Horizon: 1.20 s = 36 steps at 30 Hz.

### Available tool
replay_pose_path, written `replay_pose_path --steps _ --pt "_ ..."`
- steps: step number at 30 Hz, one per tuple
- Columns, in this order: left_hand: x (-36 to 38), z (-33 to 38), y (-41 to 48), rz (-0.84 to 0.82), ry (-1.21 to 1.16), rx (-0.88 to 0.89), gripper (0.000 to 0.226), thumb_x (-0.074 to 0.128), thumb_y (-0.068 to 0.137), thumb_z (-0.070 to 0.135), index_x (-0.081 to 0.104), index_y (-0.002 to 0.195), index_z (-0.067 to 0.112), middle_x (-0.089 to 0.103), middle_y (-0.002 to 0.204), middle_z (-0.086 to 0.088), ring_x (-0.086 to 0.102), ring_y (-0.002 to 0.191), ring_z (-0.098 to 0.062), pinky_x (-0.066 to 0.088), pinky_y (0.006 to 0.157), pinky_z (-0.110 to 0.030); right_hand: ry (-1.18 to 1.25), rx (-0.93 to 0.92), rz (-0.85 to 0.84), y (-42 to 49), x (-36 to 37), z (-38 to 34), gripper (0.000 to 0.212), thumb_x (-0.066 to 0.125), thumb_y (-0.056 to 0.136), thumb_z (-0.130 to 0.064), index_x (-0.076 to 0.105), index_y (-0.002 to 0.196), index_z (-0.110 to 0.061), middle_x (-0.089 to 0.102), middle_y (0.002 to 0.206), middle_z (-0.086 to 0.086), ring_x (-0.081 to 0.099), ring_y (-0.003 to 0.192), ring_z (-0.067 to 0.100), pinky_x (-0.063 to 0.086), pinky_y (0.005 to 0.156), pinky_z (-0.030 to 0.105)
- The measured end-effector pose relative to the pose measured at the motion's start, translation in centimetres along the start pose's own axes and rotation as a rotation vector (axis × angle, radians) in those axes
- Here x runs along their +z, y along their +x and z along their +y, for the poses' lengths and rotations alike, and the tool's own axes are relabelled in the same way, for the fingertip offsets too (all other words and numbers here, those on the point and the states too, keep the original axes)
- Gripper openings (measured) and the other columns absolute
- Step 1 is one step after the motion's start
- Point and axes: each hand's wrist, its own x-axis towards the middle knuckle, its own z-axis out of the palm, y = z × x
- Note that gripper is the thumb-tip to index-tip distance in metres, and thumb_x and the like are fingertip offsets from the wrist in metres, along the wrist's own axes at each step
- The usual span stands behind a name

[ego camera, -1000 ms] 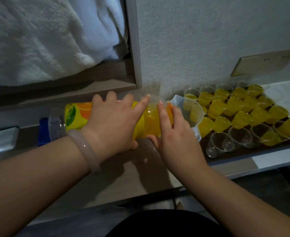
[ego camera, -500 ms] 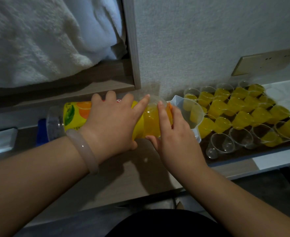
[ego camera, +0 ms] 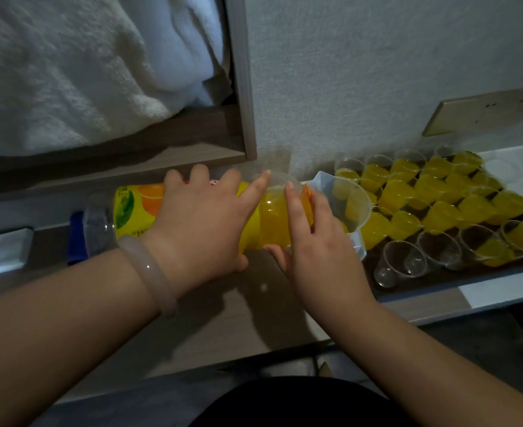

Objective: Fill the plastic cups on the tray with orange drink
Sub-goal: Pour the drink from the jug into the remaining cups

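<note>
The table point(ego camera: 210, 318) carries the tray point(ego camera: 439, 282) at its right end, against the back wall. The bottle point(ego camera: 136, 208) of orange drink lies near horizontal above the table's middle. Its mouth meets the rim of a clear jug point(ego camera: 355, 198) at the tray's left edge. The left grip point(ego camera: 201, 220) wraps over the labelled body. The right grip point(ego camera: 318, 241) pinches the shoulder near the mouth, finger on top, thumb beneath. Most cups point(ego camera: 439, 192) on the tray hold drink; a few empty cups point(ego camera: 405, 263) sit along its near edge.

Judged step: charging the jug.
- Raise the bottle base gradually with the left grip.
- Steer the mouth inside the jug rim with the right grip.
- Stop below the spout to prevent spillage.
</note>
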Motion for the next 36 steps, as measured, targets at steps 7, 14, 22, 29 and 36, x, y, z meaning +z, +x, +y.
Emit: replay_pose_path --steps 7,14,22,29,36 --pt "0.8 0.0 -0.4 0.013 -0.056 -0.017 0.118 0.063 0.063 0.071 -0.012 0.147 0.036 0.030 0.143 0.000 0.042 0.117 -0.034 0.038 0.091 -0.046 -0.019 -0.025 0.021 0.0 -0.3 0.2 0.083 0.066 0.079 -0.048 0.030 0.147 -0.015 0.043 0.138 0.027 0.057 0.110 0.040 0.053 0.082 0.043" --pt "2.1 0.1 -1.3 0.039 -0.190 -0.039 0.115 0.061 0.066 0.070 -0.017 0.145 0.037 0.029 0.145 0.002 0.041 0.118 -0.033 0.039 0.093 -0.045 -0.076 -0.064 0.040 0.0 -0.8 0.3 0.083 0.073 0.075 -0.046 0.039 0.145 -0.018 0.045 0.138 0.025 0.058 0.105 0.038 0.053 0.077 0.042" --pt "4.3 0.7 -2.1 0.058 -0.420 -0.107 0.114 0.059 0.062 0.070 -0.009 0.148 0.038 0.031 0.143 0.005 0.044 0.119 -0.033 0.044 0.092 -0.046 -0.115 -0.133 0.070 -0.2 -1.8 0.4 0.080 0.079 0.072 -0.038 0.044 0.143 -0.023 0.043 0.144 0.017 0.054 0.100 0.035 0.047 0.079 0.043" --pt "8.6 2.5 -2.6 0.244 -0.714 -0.118 0.116 0.052 0.053 0.064 0.003 0.151 0.025 0.041 0.139 -0.006 0.049 0.116 -0.032 0.042 0.101 -0.042 -0.199 -0.205 0.164 -0.9 -2.2 -0.4 0.059 0.055 0.080 -0.034 0.051 0.139 -0.025 0.045 0.146 0.013 0.043 0.105 0.031 0.032 0.091 0.044" --pt "12.2 4.8 -2.1 0.363 -1.086 -0.093 0.117 0.067 0.063 0.065 0.003 0.149 0.018 0.021 0.152 0.000 0.023 0.138 -0.013 0.017 0.114 -0.020 -0.189 -0.287 0.232 -1.6 -1.8 -1.9 0.050 0.060 0.082 -0.022 0.058 0.132 -0.023 0.052 0.140 0.008 0.044 0.110 0.030 0.032 0.095 0.043"
